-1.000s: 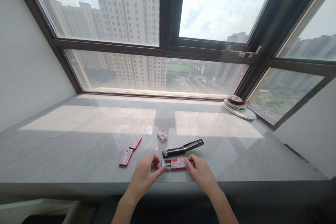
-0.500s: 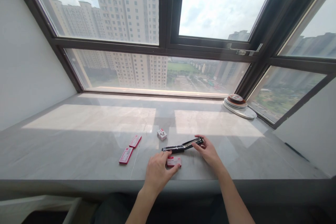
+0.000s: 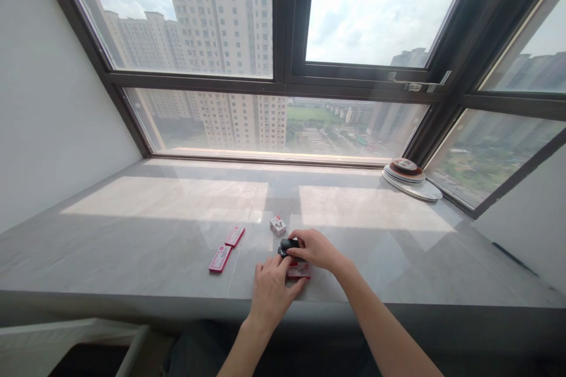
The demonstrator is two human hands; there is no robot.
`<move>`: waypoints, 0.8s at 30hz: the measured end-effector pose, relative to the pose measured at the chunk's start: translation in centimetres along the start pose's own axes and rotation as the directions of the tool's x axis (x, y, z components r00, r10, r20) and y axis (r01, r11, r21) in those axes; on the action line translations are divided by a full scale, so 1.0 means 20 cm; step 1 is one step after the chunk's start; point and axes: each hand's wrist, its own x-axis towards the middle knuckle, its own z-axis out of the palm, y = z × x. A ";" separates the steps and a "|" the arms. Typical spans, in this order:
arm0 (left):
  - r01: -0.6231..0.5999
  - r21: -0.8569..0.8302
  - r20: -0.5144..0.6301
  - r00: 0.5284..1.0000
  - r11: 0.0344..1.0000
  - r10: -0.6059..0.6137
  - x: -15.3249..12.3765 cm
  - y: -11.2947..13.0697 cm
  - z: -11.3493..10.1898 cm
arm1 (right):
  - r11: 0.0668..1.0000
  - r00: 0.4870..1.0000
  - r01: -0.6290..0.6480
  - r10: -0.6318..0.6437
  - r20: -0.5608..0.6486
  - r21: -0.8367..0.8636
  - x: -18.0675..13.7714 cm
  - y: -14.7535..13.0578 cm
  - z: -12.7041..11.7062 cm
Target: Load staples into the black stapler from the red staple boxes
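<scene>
On the grey stone sill (image 3: 132, 247), my right hand (image 3: 312, 248) is wrapped over a black stapler (image 3: 287, 245); only its rounded left end shows past my fingers. Just below it lies a small red and white staple box (image 3: 299, 271). My left hand (image 3: 274, 288) rests beside that box with fingers curled, thumb touching its lower edge and fingertips near the stapler's end. What the left fingers pinch, if anything, is hidden.
Two flat red boxes (image 3: 234, 236) (image 3: 220, 259) lie to the left. A small white box (image 3: 278, 225) stands behind the stapler. A stack of round plates (image 3: 411, 179) sits at the back right corner by the window frame. The sill's front edge runs just below my hands.
The stapler lay open and stretched out before; now my right hand has moved left and closed over it. My left hand stays by the staple box.
</scene>
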 end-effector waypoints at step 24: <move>0.005 -0.141 -0.111 0.994 0.990 -0.021 0.10 -0.68 -0.09 | 0.982 0.982 -0.181 0.178 -0.064 -0.055 -0.11 0.02 -0.04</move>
